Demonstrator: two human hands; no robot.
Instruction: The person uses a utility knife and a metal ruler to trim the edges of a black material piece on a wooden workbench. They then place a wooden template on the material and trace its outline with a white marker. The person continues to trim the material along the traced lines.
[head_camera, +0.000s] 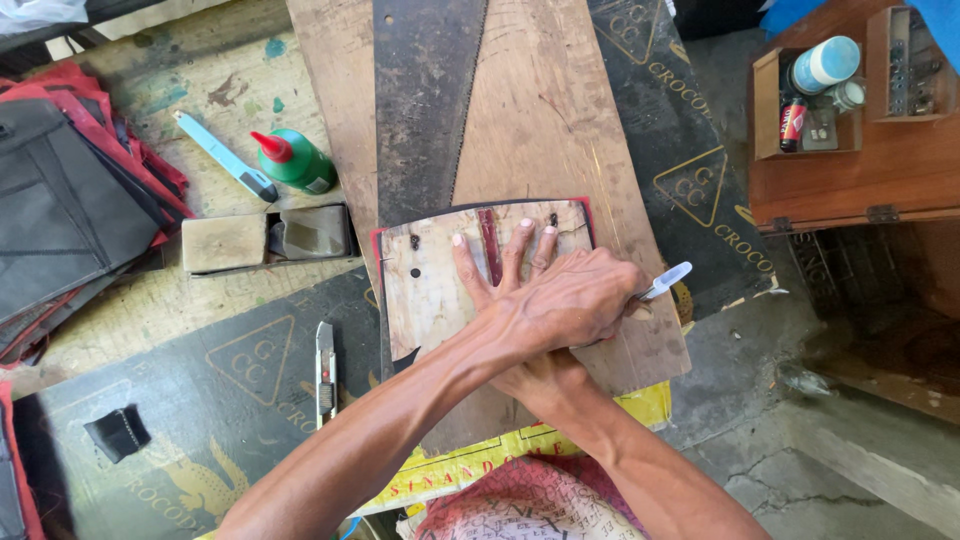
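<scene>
My arms are crossed over a wooden board (560, 120). My right hand (503, 262) lies flat, fingers spread, on a worn tan template (430, 290). The template covers a black sheet with a red edge (378, 245). My left hand (578, 300) lies on top of the right, closed around a pale blue utility knife (668, 281) at the template's right edge. The knife's back end sticks out to the right. Its blade is hidden under my hand.
A dark saw blade (422, 110) lies along the board. At left are a green bottle with a red tip (297, 162), a blue cutter (226, 156), a wood block (224, 242) and stacked black and red sheets (60, 200). Another cutter (325, 377) lies nearer me. A wooden box (850, 170) with containers stands at right.
</scene>
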